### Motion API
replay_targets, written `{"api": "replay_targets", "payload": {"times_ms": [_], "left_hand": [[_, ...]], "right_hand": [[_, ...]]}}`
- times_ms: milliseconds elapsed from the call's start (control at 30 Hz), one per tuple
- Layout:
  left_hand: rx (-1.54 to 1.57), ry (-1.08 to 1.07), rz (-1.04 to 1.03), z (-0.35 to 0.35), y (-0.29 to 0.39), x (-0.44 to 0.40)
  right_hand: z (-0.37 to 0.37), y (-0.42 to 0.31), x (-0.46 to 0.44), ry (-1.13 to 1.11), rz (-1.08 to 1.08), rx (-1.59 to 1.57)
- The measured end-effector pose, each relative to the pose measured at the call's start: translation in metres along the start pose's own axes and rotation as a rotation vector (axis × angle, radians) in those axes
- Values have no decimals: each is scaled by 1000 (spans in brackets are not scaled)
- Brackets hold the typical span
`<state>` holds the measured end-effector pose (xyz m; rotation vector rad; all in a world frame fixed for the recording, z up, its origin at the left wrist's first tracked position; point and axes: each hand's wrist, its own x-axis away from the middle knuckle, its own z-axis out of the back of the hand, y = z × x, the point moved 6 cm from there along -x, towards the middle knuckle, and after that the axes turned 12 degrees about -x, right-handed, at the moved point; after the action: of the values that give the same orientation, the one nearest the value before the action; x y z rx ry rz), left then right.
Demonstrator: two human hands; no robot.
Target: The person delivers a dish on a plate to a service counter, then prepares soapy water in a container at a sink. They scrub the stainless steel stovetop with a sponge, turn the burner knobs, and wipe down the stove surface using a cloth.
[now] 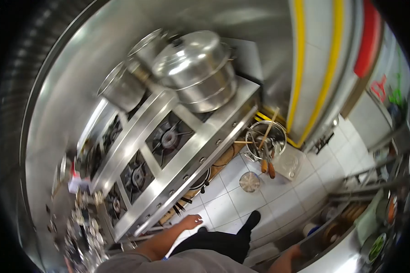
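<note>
My left hand [192, 221] hangs low beside the front of the steel gas stove [166, 175], near the pan handles [181, 205] that stick out below its edge. Its fingers are loosely apart, and nothing shows in them. My right arm reaches down at the lower right, and my right hand [296, 251] is a dim shape beside the shelf unit [278, 236]. The fingers of that hand are hidden in shadow, so what they touch cannot be made out.
A large lidded steamer pot [200, 86] and a steel pot [123, 88] stand on the stove. On the tiled floor [223, 195] are a metal pot [282, 136] holding wooden-handled utensils, a clear container [289, 164] and a round patterned object [249, 182]. A green bowl [377, 245] sits right.
</note>
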<state>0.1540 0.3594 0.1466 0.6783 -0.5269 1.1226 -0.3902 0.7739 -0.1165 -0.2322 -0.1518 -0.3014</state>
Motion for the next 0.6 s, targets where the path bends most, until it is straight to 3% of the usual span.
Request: {"api": "replay_targets", "payload": {"times_ms": [33, 100, 167, 267, 367, 533, 567, 600], "left_hand": [[4, 13, 58, 1, -10, 7], [82, 67, 101, 0, -22, 23], [173, 103, 97, -7, -32, 36], [284, 153, 57, -26, -46, 58], [394, 176, 107, -70, -92, 82], [456, 286, 322, -191, -222, 140], [427, 159, 403, -214, -246, 153], [233, 132, 340, -231, -263, 165]], "right_hand": [[21, -40, 27, 83, 30, -80], [-2, -104, 63, -254, 323, -313], [28, -179, 136, -1014, 192, -462], [21, -243, 189, -1312, 444, -247], [14, -300, 205, -1020, 798, -191], [33, -356, 299, -955, 630, -304], [34, -358, 330, -1033, 682, -296], [31, -357, 358, -1020, 750, -223]]}}
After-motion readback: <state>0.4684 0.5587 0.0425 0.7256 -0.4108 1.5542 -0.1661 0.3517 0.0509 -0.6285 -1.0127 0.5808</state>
